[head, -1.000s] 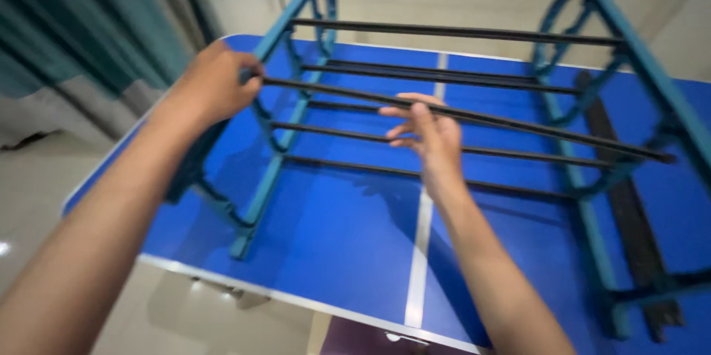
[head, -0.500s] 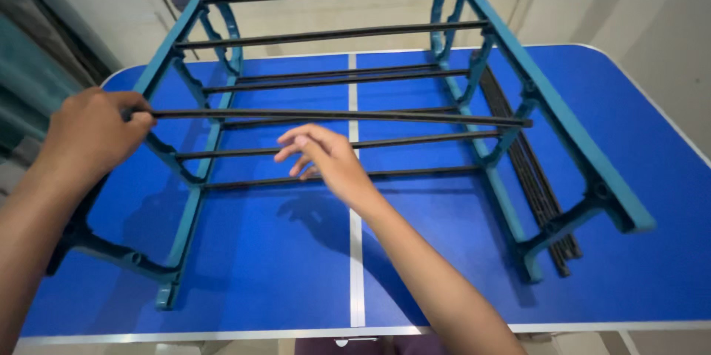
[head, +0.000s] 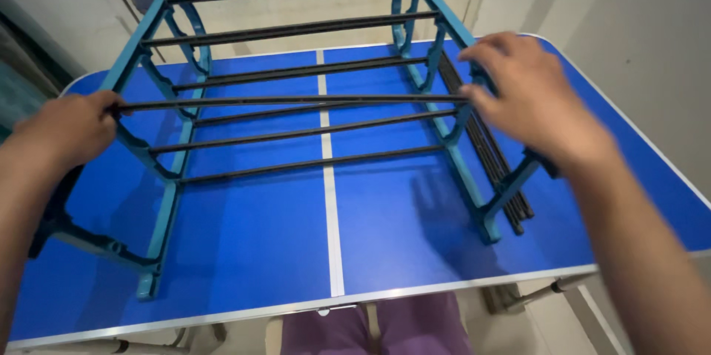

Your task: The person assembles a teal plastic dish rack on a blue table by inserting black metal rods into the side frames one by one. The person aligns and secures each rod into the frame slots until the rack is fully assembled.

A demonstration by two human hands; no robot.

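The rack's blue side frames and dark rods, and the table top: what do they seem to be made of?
Side frames: probably moulded plastic, matte teal, judging by the curved cut-outs and ribbed edges.
Rods: likely metal tubes with a dark, slightly glossy coat; thin and straight, with a faint sheen.
Table: smooth blue panel, perhaps laminate or plastic, with a pale metal-looking rim; it reflects light softly.

open gaps between rack rods (head: 311,133)

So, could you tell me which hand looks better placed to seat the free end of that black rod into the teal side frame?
Probably the right hand: its fingers are at the loose black rod's end beside the right teal side frame. The left hand grips the opposite end.
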